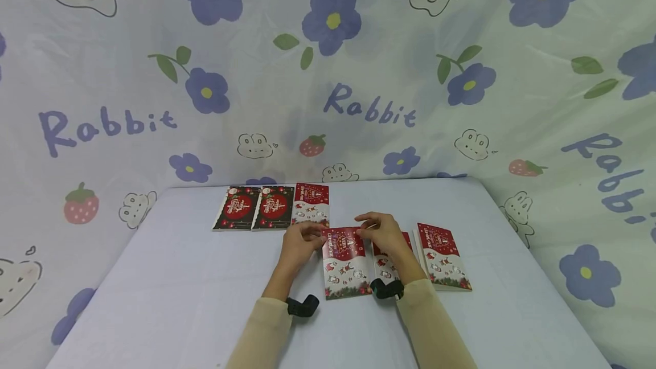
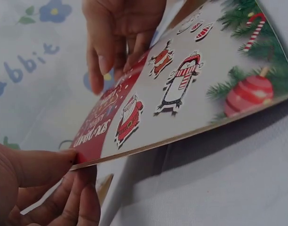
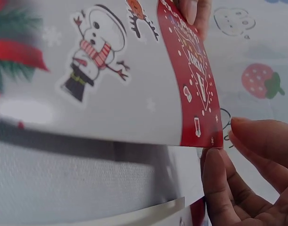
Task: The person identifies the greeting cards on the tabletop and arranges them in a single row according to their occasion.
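A red-and-white Christmas notebook [image 1: 345, 266], its cover printed with a penguin, a Santa and a snowman, is tilted up off the white table in front of me. My left hand [image 1: 299, 246] pinches its upper left corner, the thumb [image 2: 45, 165] on the cover and fingers beneath. At the upper right corner, my right hand [image 1: 384, 235] touches the notebook with a fingertip [image 3: 213, 165], while another finger stays apart from the edge. Partly hidden under the right hand and wrist lies a second matching notebook [image 1: 384, 266].
Another red-and-white notebook [image 1: 443, 258] lies at the right, its white pages showing along the side. At the back left are two dark Christmas notebooks [image 1: 236, 208] and a red-and-white notebook [image 1: 311, 204] in a row. A patterned curtain [image 1: 328, 73] hangs behind the table [image 1: 195, 300].
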Demonstrator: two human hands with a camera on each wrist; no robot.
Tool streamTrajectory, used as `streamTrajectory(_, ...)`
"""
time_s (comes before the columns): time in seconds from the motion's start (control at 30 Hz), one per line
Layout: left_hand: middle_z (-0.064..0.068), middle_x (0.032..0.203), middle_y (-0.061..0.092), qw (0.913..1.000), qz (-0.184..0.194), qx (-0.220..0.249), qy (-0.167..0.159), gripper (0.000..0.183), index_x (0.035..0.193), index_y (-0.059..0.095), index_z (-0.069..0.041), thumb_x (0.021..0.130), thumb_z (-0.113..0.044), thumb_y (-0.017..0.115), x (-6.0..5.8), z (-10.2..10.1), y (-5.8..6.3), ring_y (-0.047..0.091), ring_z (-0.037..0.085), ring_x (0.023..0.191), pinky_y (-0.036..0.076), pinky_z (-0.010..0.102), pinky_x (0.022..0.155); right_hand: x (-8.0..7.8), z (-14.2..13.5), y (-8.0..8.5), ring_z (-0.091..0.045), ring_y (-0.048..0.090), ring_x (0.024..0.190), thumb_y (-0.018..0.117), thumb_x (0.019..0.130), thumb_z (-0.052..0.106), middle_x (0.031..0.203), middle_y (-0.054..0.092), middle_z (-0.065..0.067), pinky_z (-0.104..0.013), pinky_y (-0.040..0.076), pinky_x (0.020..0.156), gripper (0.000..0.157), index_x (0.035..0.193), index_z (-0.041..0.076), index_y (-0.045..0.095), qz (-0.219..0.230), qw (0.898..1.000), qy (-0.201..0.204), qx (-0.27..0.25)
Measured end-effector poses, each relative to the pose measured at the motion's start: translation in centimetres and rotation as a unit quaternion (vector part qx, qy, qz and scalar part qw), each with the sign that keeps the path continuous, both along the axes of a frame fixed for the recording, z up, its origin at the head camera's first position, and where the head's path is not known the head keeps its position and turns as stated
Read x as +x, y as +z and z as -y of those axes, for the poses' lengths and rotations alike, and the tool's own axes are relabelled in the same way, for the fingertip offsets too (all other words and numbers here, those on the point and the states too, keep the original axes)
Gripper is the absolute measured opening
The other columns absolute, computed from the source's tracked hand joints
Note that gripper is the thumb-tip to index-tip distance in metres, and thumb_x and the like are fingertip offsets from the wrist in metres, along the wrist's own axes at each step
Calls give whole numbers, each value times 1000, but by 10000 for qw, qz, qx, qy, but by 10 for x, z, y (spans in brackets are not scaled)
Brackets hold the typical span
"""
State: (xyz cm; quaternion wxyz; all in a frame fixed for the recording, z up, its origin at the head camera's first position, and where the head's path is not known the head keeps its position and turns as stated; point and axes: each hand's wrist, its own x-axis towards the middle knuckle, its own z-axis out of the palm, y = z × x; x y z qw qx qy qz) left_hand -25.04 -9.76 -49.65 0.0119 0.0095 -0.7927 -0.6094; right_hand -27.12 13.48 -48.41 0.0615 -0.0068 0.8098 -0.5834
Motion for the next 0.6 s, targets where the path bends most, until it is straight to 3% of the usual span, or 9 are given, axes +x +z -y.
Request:
streamTrajectory(0.4,19,102,70,9964,240,813,-40,29,114,76,5,86,13,77,-2,-1,-3,67,16,82,57,24,70,-1,-2,-2,-23,66,101,76,93,2,110,74,-7,-39,53,90,18,109,9,81,19,9997,126,-229)
streamTrajectory(0.6,19,104,73,9951,234,963,-32,29,112,77,5,85,15,75,-2,-1,-2,67,19,87,56,22,70,-4,-4,-4,-22,67,97,76,94,2,110,75,-8,-34,56,82,16,109,6,81,27,9985,177,-509)
